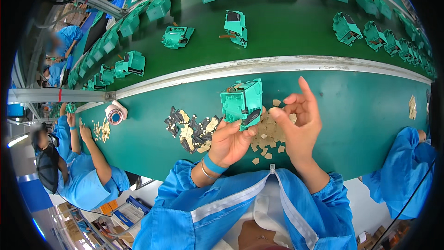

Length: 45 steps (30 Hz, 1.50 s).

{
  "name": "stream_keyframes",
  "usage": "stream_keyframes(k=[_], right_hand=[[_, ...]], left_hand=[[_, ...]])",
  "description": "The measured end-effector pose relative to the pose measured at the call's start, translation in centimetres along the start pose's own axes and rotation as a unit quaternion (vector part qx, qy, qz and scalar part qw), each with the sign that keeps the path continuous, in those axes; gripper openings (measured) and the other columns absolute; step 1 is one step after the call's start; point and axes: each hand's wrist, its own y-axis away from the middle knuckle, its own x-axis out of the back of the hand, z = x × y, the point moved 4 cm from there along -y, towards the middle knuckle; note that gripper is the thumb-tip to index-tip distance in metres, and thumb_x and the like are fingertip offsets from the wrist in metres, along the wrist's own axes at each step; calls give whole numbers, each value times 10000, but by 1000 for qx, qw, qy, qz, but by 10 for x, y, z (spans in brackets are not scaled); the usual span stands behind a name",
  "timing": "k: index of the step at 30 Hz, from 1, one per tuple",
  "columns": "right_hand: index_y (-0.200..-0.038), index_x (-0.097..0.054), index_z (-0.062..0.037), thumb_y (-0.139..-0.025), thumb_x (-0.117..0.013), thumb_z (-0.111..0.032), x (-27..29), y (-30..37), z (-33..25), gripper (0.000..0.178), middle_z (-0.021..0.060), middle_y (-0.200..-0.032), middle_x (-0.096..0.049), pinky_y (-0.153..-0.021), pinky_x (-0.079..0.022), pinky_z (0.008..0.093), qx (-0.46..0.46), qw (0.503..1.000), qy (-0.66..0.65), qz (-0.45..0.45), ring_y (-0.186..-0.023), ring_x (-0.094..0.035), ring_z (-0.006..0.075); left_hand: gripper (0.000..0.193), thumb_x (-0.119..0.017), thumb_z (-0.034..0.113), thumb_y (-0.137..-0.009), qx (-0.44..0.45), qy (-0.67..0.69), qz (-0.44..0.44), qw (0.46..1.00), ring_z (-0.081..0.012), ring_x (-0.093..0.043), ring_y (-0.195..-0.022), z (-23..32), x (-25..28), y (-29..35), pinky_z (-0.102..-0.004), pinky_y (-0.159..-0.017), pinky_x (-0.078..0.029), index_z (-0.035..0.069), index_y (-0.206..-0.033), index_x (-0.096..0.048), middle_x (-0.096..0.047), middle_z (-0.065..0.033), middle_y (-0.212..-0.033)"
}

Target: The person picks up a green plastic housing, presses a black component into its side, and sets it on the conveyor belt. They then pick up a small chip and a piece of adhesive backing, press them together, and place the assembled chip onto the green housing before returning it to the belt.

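My left hand point(230, 144) is closed round the bottom of a teal-green plastic housing point(243, 99), held tilted above the bench. The housing is box-shaped, with an open cavity, a dark strip low on its right side and a small brownish part at its top. To its right, my right hand point(300, 127) is raised with its index finger up and its thumb apart, nothing visible in it. Beneath and between the hands lies a loose pile of small flat beige pieces point(268, 135). Beside my left hand, black plastic parts point(196, 128) lie heaped among more beige pieces.
Beyond the pale metal rail point(259, 64), a green belt carries several similar housings point(237, 28). A white and blue roll-shaped object point(115, 112) stands at the left of the bench. Co-workers in blue sit at left point(90, 176) and right point(397, 171).
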Motion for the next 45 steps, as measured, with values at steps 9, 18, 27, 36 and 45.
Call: stream_keyframes(k=[9,18,27,36,45], right_hand=[[-997,-614,27,-902,-600,-113,-4,8,14,170,51,-924,-559,-712,-423,212,8,991,-41,-127,-795,-517,81],[-857,-573,-12,-916,-591,-143,-18,15,21,144,-18,-758,-555,-595,-387,183,-115,961,-142,-207,-681,-484,29],[-987,-615,19,-918,-578,-153,-12,14,27,189,9,-837,-568,-664,-417,208,-139,955,-163,-207,-781,-488,40],[-1150,-559,61,-904,-599,-198,-5,-43,28,360,18,-834,-582,-612,-428,214,-177,971,-110,-115,-661,-497,72],[-1128,-566,71,-891,-619,-248,5,-174,23,401,85,-866,-580,-673,-457,248,37,963,267,-18,-677,-524,120]], left_hand=[[337,-496,22,-893,31,51,-6,998,-226,-578,-882,-2,12,6,-293,-770,-531,-23,-1226,-469,-565,-173,-1124],[385,-491,-22,-868,22,-22,-10,999,-267,-619,-880,-4,2,6,-344,-788,-545,-27,-1242,-403,-572,-196,-1092],[430,-514,-1,-870,-12,-101,17,995,-255,-593,-951,-2,-7,6,-327,-790,-520,-7,-1274,-366,-551,-178,-1115],[948,-598,-17,-827,-163,-507,56,845,-164,-604,-797,15,-28,14,-265,-645,-528,131,-1461,90,-294,-206,-1359],[729,-582,-13,-839,-179,-504,5,845,-148,-562,-893,7,-28,18,-235,-699,-483,86,-1439,-181,-336,-160,-1342]])
